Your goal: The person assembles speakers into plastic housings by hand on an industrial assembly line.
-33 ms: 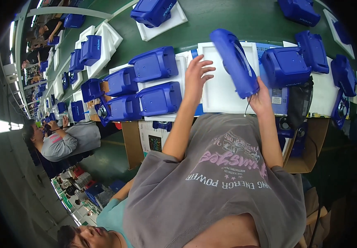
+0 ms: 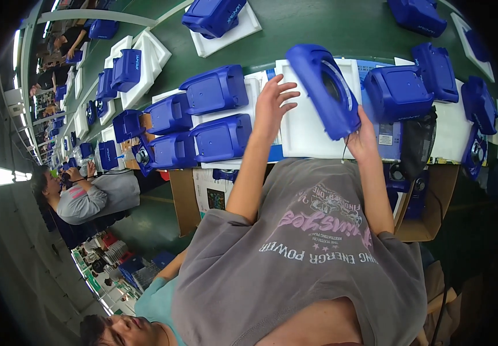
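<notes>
A blue plastic housing panel (image 2: 321, 95) with a large round opening is tilted in the air above a white foam board (image 2: 295, 141). My right hand (image 2: 364, 137) grips it by its lower right end. A thin dark cable hangs down by that grip. My left hand (image 2: 273, 106) is raised to the left of the panel, apart from it, its fingers spread and holding nothing. Just left of that hand, blue box-shaped housings (image 2: 221, 138) stand in two rows. Another blue housing (image 2: 399, 95) sits right of the panel.
A black mesh bag (image 2: 417, 144) lies at the right. Open cardboard boxes (image 2: 186, 202) stand under the table edge. Across the green surface (image 2: 295, 26), more blue housings rest on foam boards. A person in grey (image 2: 102, 196) works at the left; another in teal (image 2: 155, 300) is close beside me.
The blue panel has turned slightly in my right hand, so more of its round opening shows. My left hand has barely moved.
</notes>
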### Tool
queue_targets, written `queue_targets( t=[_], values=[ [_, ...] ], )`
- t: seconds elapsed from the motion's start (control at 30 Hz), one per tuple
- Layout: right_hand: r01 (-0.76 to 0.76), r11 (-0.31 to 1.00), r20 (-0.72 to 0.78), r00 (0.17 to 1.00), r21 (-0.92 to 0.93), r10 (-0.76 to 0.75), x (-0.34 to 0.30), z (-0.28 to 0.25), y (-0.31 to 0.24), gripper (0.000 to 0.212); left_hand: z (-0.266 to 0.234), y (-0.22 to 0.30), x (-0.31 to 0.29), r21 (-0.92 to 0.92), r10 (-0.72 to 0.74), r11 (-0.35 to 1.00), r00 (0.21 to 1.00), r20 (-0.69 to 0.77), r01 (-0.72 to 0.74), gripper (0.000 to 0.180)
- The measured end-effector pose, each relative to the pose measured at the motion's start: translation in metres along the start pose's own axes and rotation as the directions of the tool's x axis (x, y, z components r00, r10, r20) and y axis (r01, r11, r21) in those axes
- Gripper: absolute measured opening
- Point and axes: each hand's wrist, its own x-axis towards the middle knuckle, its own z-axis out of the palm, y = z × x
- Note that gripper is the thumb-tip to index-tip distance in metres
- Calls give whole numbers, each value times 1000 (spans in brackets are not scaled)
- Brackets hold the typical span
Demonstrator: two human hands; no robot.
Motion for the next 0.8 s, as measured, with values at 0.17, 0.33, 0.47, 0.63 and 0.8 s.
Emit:
queue_targets(
  t=[0.17,0.33,0.47,0.63,0.8],
  values=[
    [549,339,489,835,-764,-253,-29,-5,10,38,-55,-1,31,-46,-509,845,828,235,532,75],
    [579,-239,624,752,-780,-214,-36,-9,-7,36,-78,-19,33,163,-713,681,595,371,714,93],
    [601,-776,917,392,-190,79,-11,-23,-23,65,-77,-52,41,154,-637,768,717,283,621,44],
    [474,-839,794,601,-267,87,9,-54,-27,66,-80,-105,50,214,-528,841,840,126,496,53],
    [502,-754,835,540,-423,-109,-1,-68,-67,49,-79,-137,41,539,-144,834,990,4,119,72]
  ],
)
